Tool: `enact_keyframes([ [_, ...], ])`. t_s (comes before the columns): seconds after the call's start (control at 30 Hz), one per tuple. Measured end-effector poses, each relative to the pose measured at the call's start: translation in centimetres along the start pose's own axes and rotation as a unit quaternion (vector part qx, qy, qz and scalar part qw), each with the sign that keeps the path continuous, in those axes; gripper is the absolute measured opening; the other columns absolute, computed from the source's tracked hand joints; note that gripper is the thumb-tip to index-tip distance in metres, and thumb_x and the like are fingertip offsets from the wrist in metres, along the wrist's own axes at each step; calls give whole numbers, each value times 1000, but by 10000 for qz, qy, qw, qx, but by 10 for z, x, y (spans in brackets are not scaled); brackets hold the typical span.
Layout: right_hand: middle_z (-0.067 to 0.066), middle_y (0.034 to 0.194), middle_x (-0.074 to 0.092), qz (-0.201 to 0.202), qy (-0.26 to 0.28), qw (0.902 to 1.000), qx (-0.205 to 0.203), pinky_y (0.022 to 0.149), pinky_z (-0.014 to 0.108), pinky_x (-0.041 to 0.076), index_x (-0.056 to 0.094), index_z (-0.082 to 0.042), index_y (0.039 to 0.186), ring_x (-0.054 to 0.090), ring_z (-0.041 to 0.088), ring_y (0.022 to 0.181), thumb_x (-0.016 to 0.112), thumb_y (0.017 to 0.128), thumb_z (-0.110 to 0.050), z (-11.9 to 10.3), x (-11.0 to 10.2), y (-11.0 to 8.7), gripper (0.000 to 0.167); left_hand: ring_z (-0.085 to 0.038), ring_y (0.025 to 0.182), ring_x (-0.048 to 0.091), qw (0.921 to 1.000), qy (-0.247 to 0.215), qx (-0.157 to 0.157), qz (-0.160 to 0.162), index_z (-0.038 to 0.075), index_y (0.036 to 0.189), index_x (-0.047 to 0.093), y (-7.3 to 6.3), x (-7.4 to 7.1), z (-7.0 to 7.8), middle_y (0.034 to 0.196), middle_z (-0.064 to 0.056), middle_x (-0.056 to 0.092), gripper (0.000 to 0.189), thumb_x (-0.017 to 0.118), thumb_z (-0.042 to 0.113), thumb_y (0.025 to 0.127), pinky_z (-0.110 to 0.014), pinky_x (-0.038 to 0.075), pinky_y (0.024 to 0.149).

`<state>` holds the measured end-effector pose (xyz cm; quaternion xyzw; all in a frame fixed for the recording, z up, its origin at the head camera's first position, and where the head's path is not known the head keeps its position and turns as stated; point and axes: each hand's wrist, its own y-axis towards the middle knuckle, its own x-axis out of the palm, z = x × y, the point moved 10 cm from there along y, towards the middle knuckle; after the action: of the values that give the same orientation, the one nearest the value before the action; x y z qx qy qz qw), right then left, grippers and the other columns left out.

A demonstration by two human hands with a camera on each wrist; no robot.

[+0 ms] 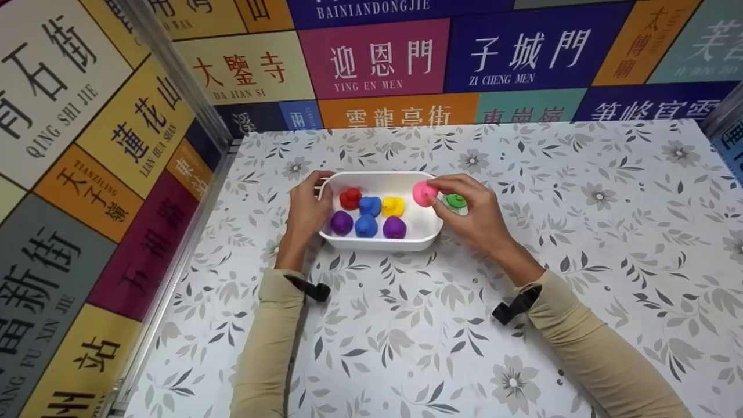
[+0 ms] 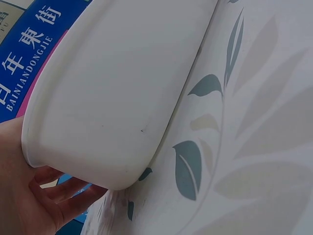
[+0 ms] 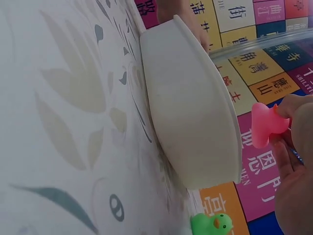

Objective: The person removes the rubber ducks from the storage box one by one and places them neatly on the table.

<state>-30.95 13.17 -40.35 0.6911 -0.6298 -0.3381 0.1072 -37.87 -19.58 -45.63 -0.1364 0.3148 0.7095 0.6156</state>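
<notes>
A white plastic tub [image 1: 380, 244] stands on the table with several small rubber ducks inside: a red duck [image 1: 350, 198], a yellow duck [image 1: 394, 206], two blue and two purple ones. At its left end my left hand [image 1: 309, 203] grips the rim, thumb on the inner side and fingers outside, as the left wrist view also shows. Over the tub's right end my right hand [image 1: 473, 212] pinches a pink rubber duck [image 1: 424, 194] between thumb and fingers. In the right wrist view the pink duck [image 3: 266, 125] is above rim height. A green duck [image 3: 210, 224] sits outside the tub, partly hidden by my right hand in the head view.
The table [image 1: 580, 232] has a white cloth with grey leaves and flowers. Panels with coloured signs [image 1: 380, 58] rise behind it and along the left. Dark straps with small cameras [image 1: 516, 304] sit on both wrists.
</notes>
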Motion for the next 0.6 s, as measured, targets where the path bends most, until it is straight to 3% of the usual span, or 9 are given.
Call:
enact_keyframes([
  [0.3,17,123,76,193,1,9998,30,100,26,55,77,4,124,68,21,115,77,95,6,-8,-25,-3,30,-29,107,75,10000,-10,-24,5,10,134,74,-1,0,-1,122,-13,80,30,60,11,107,-42,58,98],
  [0.6,16,127,75,351,-306,9987,206,99,23,54,78,-1,128,67,14,115,77,97,1,27,-58,-7,31,-28,108,75,9999,-1,-108,-24,14,133,74,0,0,-2,123,-12,80,30,60,12,106,-41,58,98],
])
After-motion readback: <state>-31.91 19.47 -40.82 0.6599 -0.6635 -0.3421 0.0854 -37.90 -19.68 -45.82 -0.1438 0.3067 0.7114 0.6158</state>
